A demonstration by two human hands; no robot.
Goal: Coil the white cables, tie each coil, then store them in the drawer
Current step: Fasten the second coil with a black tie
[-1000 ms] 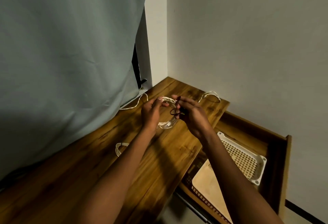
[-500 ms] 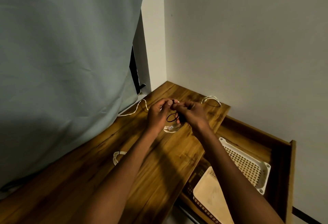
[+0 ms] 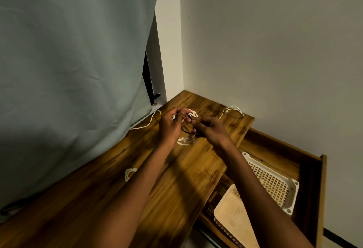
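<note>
Both hands meet over the wooden desk (image 3: 176,185): left hand (image 3: 170,125) grips the white cable coil (image 3: 185,140), right hand (image 3: 211,129) pinches a dark tie (image 3: 186,130) at it. Drawer (image 3: 306,169) sits pulled out at right, holding a white perforated tray (image 3: 275,185) and a tan basket (image 3: 229,214). Second coil (image 3: 129,174) lies near the left forearm; loose cable (image 3: 232,109) sits by the wall.

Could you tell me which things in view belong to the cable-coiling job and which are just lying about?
Part of the job:
- white cable coil held by left hand and right hand
- dark tie
- second coil
- loose cable
- open drawer

Just lying about:
- white perforated tray
- tan basket
- grey curtain
</note>
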